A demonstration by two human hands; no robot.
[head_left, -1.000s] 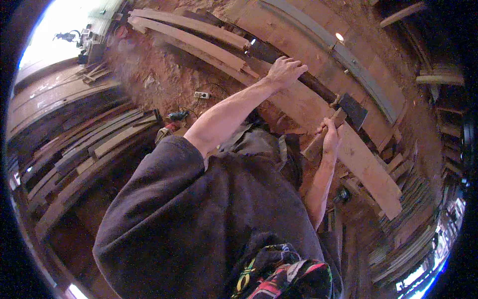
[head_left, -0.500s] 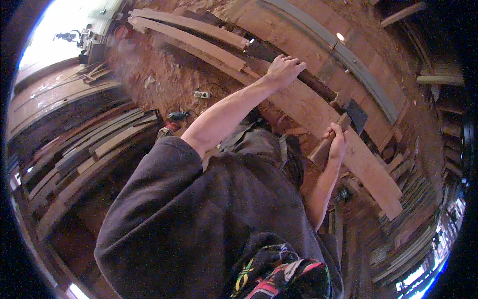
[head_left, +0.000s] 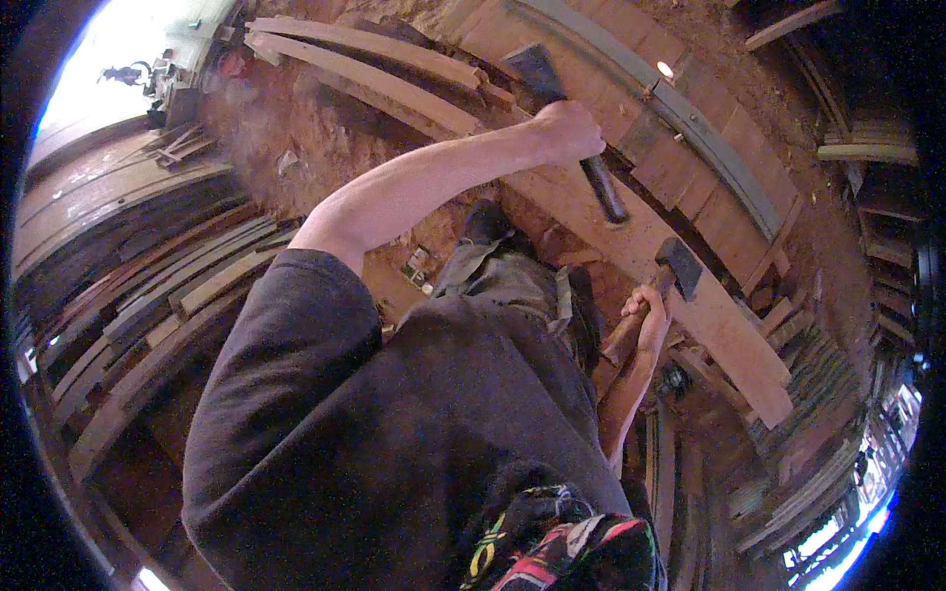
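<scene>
My left hand (head_left: 572,131) is closed around a dark tool that looks like a broad chisel (head_left: 537,75). Its wide flat end points up and left, while the dark handle comes out below my fist over a long wooden plank (head_left: 734,340). To the right and nearer, my right hand (head_left: 645,305) grips the wooden handle of what looks like a hatchet (head_left: 678,266). The hatchet's dark, broad head is over the plank, and its handle slants back toward my body. Whether either tool touches the plank I cannot tell.
Two long timbers (head_left: 365,79) extend to the far left. A grey metal rail (head_left: 709,148) runs along wide boards beyond the plank. Stacked lumber (head_left: 187,295) lies left, and more wood strips (head_left: 818,433) lie right. My shoe (head_left: 485,225) is close to the plank's near edge.
My left hand has lifted the dark chisel-like tool, which lay lower along the plank's far side. My right hand has drawn the hatchet nearer and slightly left, turning its head.
</scene>
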